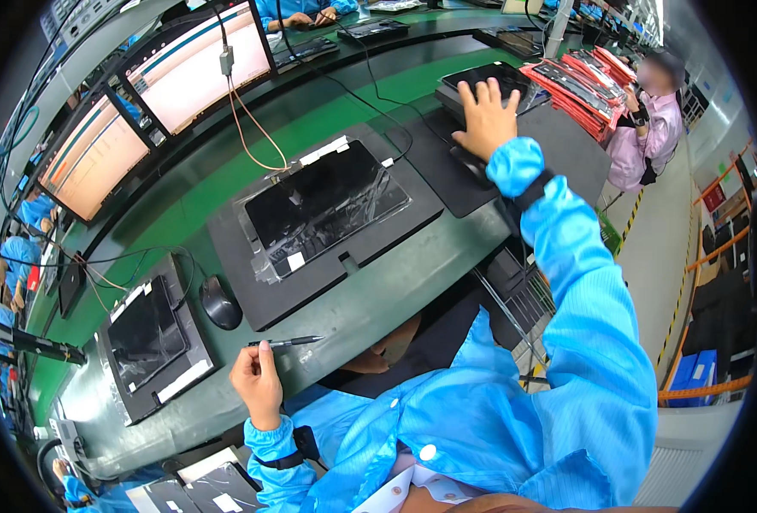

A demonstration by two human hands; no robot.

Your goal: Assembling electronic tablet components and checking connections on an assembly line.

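My left hand (257, 383) is at the bench's near edge, fingers curled and thumb pressed against a black pen (297, 341). My right hand (488, 121) reaches far right with its fingers spread; the fingertips lie over a dark tablet-like device (506, 77) on a stack, and I cannot tell how firmly they touch. Between my hands, a black-screened tablet (323, 205) with clear film around its edges rests on a black pad (395, 227). A second, smaller black-screened tablet (146, 329) rests on another pad at the left.
A black mouse (220, 301) sits between the two pads. Two lit monitors (199, 68) stand behind, with cables hanging over the green bench (344, 299). Red-edged packages (579, 90) are piled at the far right, beside a person in pink (652, 141). A wire rack (515, 299) is below.
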